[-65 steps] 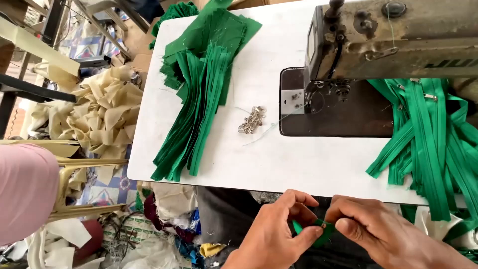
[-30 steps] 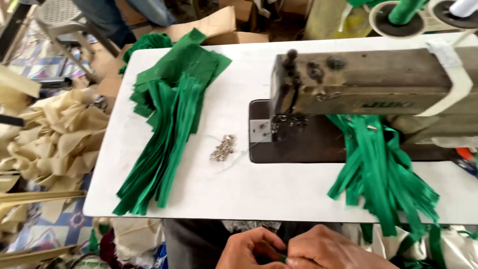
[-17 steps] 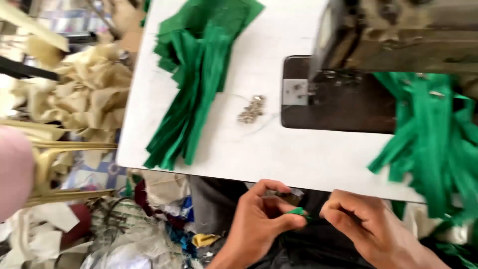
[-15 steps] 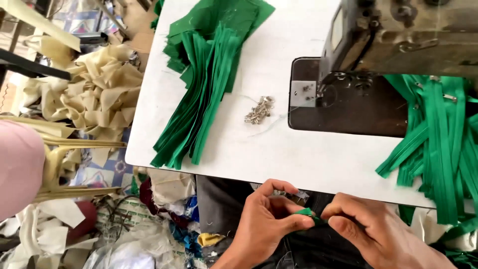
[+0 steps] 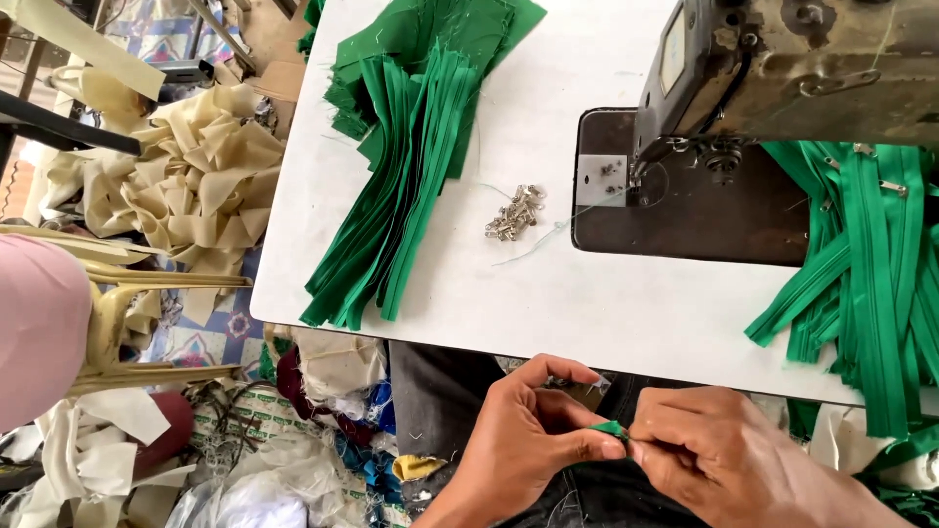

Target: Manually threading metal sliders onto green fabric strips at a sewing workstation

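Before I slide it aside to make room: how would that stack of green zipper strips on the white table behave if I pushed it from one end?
The stack of green zipper strips is probably floppy: the strips are long, thin and already fanned. Pushed, it would likely buckle and spread rather than slide whole. One end overhangs the white table edge, so strips might slip off.

My right hand [image 5: 743, 460] ran off the bottom edge, and the green strip end [image 5: 614, 428] pinched between both hands was mostly hidden by fingertips. The sewing machine [image 5: 792, 68] was cut off at the top and right, its needle too small to make out.
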